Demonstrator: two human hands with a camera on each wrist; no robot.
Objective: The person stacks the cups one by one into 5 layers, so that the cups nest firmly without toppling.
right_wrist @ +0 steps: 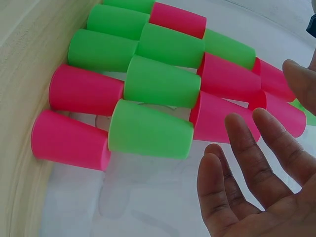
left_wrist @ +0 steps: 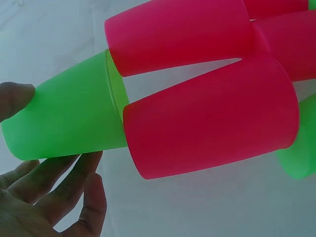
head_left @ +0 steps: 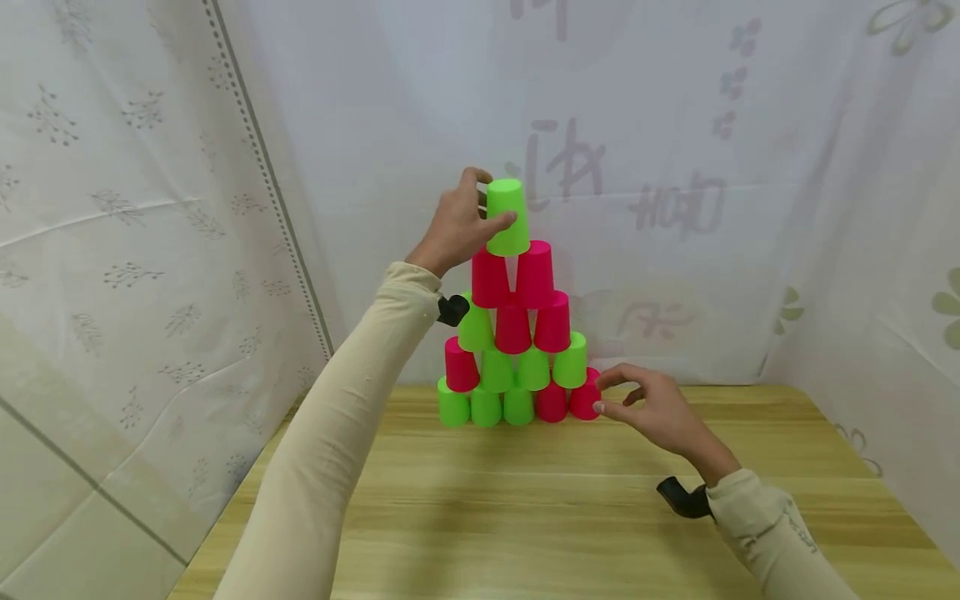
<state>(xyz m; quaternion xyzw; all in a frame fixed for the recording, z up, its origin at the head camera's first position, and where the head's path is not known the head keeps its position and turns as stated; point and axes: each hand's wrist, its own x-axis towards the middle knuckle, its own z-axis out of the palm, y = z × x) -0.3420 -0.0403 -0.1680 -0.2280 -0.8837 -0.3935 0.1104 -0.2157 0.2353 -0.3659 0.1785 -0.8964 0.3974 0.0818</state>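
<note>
Upside-down cups, bright green and pink, stand stacked as a pyramid on the table. At its peak, my left hand holds a green cup between thumb and fingers. In the left wrist view that cup's rim meets the narrow ends of two pink cups, one of them the near pink cup. My right hand is beside the lower right corner, fingers loosely bent and holding nothing. Closest to it is the end pink cup of the bottom row; above that cup sits a green cup.
Below the stack lies a wood-grain table. A pale patterned cloth hangs right behind the pyramid, with more cloth at both sides. Each wrist carries a black mount, such as the right wrist's mount.
</note>
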